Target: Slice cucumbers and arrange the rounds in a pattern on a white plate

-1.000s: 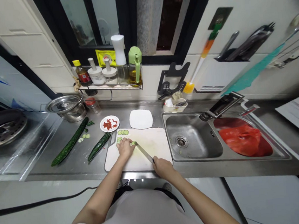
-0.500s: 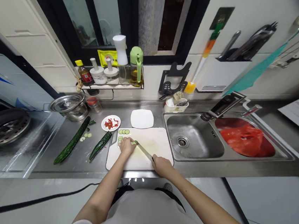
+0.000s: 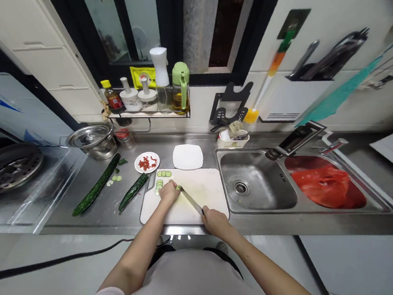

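Note:
My left hand (image 3: 169, 193) has its fingers closed over a small piece of cucumber (image 3: 178, 187) on the white cutting board (image 3: 203, 213). In my right hand (image 3: 215, 220) is the handle of a kitchen knife (image 3: 192, 201), its blade reaching up-left until the tip end meets the cucumber piece. Most of that piece is hidden by my fingers. Cut cucumber slices (image 3: 164, 174) lie in a row at the board's upper left, and more slices (image 3: 159, 185) sit just left of my left hand.
Left of the board rest a half cucumber (image 3: 133, 192) and a long cucumber (image 3: 96, 187). Behind it stand a plate of chopped red pieces (image 3: 147, 169) and a white square plate (image 3: 187, 156). A sink (image 3: 260, 201) adjoins on the right; a steel pot (image 3: 95, 145) is at back left.
My left hand has shifted slightly right, showing more of the slices beside it. The knife stays at the cucumber piece. The whole view has moved a little.

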Demonstrator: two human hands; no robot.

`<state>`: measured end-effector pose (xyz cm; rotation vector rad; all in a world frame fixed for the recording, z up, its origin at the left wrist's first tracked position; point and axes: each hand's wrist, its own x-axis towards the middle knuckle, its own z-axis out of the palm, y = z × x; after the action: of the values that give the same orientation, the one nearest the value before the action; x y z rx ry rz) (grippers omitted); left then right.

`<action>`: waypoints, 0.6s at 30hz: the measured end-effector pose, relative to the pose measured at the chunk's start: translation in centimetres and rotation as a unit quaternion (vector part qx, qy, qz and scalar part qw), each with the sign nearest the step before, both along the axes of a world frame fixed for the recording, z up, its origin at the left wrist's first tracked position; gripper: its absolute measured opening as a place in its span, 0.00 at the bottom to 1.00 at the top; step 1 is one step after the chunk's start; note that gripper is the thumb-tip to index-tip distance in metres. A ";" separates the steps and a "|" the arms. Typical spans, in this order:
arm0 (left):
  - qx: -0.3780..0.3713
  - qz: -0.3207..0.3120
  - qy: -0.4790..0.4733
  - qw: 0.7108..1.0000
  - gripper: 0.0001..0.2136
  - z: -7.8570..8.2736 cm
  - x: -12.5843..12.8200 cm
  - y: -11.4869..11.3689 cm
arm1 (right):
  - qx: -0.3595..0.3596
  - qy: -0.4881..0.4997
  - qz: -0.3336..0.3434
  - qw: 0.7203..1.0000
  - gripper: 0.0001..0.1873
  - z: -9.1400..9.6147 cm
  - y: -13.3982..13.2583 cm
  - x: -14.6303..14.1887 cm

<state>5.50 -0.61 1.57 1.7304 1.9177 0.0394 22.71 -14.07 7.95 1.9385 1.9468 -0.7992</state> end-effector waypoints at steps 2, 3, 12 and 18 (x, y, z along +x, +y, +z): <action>0.001 0.009 -0.015 1.000 0.10 0.0 -0.1 0.1 | 0.003 0.002 0.000 1.000 0.14 -0.1 0.0 0.1; 0.003 0.013 -0.025 1.000 0.10 0.0 -0.2 0.1 | 0.003 0.002 -0.001 1.000 0.14 -0.1 0.0 0.1; -0.001 0.014 -0.089 0.996 0.09 -0.8 -0.8 0.5 | 0.000 0.007 0.001 1.000 0.13 0.0 0.2 0.3; -0.005 0.011 -0.093 0.996 0.09 -1.1 -0.8 0.8 | -0.004 0.006 -0.004 1.000 0.14 0.1 0.2 0.0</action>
<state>4.69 0.17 0.45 1.6377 1.7986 0.1935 22.73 -13.83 8.07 1.9431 1.9397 -0.8209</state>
